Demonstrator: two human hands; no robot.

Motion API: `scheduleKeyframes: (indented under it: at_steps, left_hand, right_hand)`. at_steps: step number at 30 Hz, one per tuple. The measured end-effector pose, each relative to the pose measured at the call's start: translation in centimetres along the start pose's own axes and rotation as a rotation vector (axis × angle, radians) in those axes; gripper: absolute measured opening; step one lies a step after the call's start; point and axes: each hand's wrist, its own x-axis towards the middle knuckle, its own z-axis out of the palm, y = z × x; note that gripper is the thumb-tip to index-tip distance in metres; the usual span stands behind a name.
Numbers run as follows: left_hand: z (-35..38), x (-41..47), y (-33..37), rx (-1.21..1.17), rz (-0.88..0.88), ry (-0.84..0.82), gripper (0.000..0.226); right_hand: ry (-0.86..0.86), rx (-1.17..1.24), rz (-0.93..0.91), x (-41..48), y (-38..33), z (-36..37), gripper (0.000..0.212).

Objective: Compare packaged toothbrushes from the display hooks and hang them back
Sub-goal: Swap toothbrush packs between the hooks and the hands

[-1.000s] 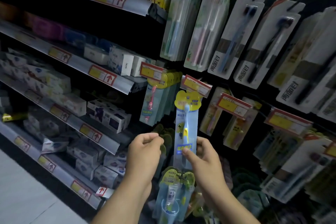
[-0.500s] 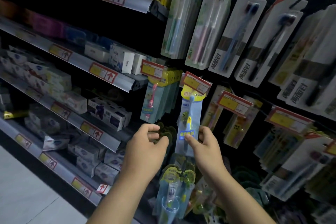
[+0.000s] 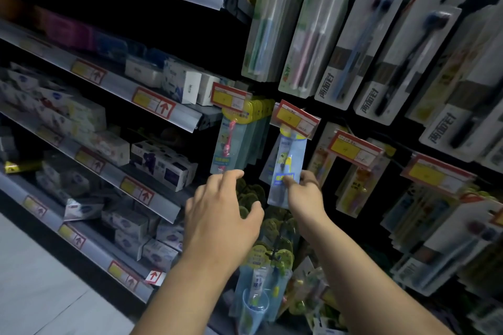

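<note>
Toothbrush pack [image 3: 285, 160], pale blue with a yellow top, is standing upright in the centre of the frame. Its top is tucked just behind a red and yellow price tag [image 3: 295, 120], and whether it is sitting on a hook cannot be told. The right hand [image 3: 303, 194] is pinching the pack's lower part, thumb pressing on the front and fingers curling round the right edge. The left hand [image 3: 219, 215] is hovering just left of centre with fingers apart and loosely bent, gripping nothing. Its fingertips are lying close under a pink-brush pack [image 3: 227, 148] hanging left of the blue one; contact cannot be told. Long carded toothbrushes [image 3: 351, 43] are hanging across the upper right. Shelves [image 3: 117, 83] of small boxes are filling the left side. A cup set [image 3: 255, 300] is hanging at lower centre.
</note>
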Motion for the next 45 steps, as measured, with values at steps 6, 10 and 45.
scheduleKeyframes:
  at_steps: [6,10,45]
  left_hand:
    - [0.5,0.2,-0.1,0.051,0.038,-0.002,0.061]
    - [0.9,0.0,0.0,0.062,0.069,-0.030,0.063]
    - [22.4,-2.9,17.7,-0.683,-0.002,-0.550,0.067]
  right_hand:
    - [-0.029,-0.342,0.116,2.9,-0.1,0.0,0.034]
    - [-0.096,-0.385,0.061,0.7,0.7,-2.9,0.068]
    - [0.621,0.261,0.103,1.2,10.3,-30.4,0.011]
